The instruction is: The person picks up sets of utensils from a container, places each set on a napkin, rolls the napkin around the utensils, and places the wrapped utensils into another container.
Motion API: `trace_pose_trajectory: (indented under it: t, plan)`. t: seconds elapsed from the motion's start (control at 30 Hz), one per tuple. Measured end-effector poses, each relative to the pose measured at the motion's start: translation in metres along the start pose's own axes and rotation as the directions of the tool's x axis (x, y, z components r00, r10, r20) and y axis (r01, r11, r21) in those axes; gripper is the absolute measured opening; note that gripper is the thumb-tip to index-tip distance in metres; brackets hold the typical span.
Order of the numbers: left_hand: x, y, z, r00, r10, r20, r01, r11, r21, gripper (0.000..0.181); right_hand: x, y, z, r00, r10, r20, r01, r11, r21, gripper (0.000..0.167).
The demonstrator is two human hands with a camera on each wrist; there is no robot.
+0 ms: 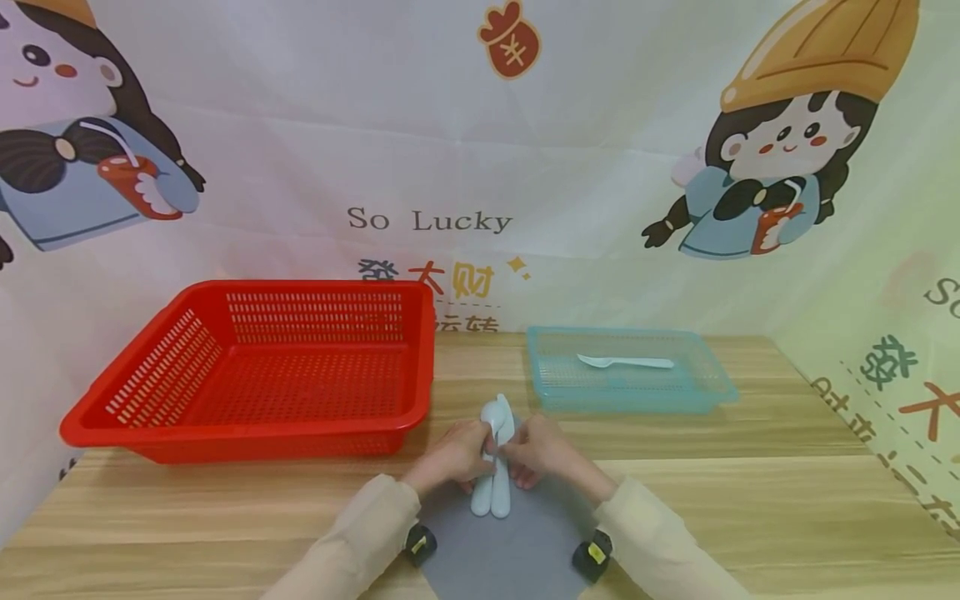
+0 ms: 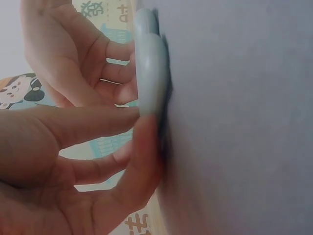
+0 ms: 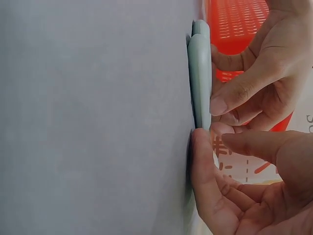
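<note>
Spoon [image 1: 492, 412]: lies lengthwise on grey mat [image 1: 510, 567], apparently for easy two-sided reach.
Blade-ended piece [image 1: 507, 427]: rests beside spoon, touching along handle.
Left hand [image 1: 462, 452]: pinches spoon with curled fingers, seemingly to keep both pieces aligned.
Right hand [image 1: 543, 451]: grips blade-ended piece from opposite side, likely for counter-pressure.
Blue basket [image 1: 622, 401]: holds fork-like piece [image 1: 628, 362], presumably to keep it handy.
Red basket [image 1: 247, 436]: stands left, clear of the hands.

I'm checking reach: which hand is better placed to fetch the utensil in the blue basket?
Likely the right hand: it is nearer the blue basket and its utensil, while the left hand lies toward the red basket.
</note>
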State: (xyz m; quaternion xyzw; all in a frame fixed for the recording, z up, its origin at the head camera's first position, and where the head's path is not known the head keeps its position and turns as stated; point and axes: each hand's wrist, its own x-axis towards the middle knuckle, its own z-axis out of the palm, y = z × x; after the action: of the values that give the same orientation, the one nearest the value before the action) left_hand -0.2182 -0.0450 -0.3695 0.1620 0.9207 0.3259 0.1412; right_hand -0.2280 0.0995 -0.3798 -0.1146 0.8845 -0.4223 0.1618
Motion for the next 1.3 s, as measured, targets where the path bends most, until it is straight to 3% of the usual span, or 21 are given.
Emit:
trace_pose_trajectory:
  t: [0.23,0.4,0.57,0.67,0.77,0.9,1.17,1.3]
  plan:
    - [0.002,-0.001,0.0,1.0,0.001,-0.02,0.0,0.999,0.041,0.017,-0.004,0.001,-0.003,1.0,-0.013,0.029,0.012,1.0,0.012,0.015]
    - [0.004,0.0,-0.001,0.997,0.048,-0.053,-0.044,0.997,0.068,0.015,-0.007,0.0,-0.009,0.997,-0.044,0.062,0.043,0.999,0.016,0.017]
    - [0.005,0.005,-0.007,0.988,0.124,-0.087,-0.12,0.991,0.059,0.012,-0.008,0.004,-0.024,0.969,-0.207,0.134,0.213,0.977,-0.03,0.018]
    - [0.009,0.009,-0.011,0.972,0.208,-0.111,-0.205,0.978,0.032,0.009,-0.009,0.004,-0.035,0.941,-0.304,0.15,0.313,0.949,-0.046,0.017]
    - [0.014,0.013,-0.013,0.945,0.298,-0.134,-0.303,0.953,-0.017,0.009,-0.012,0.001,-0.046,0.929,-0.349,0.12,0.36,0.929,-0.087,0.019]
    - [0.02,0.023,-0.014,0.913,0.373,-0.165,-0.389,0.918,-0.074,0.016,-0.017,-0.004,-0.061,0.922,-0.382,0.062,0.387,0.913,-0.13,0.021]
    - [0.035,0.045,-0.012,0.897,0.381,-0.225,-0.405,0.911,-0.073,0.028,-0.018,-0.001,-0.085,0.893,-0.438,-0.103,0.41,0.886,-0.216,0.02]
    - [0.047,0.052,-0.009,0.896,0.372,-0.243,-0.398,0.915,-0.068,0.026,-0.016,0.004,-0.093,0.894,-0.42,-0.155,0.378,0.894,-0.239,0.019]
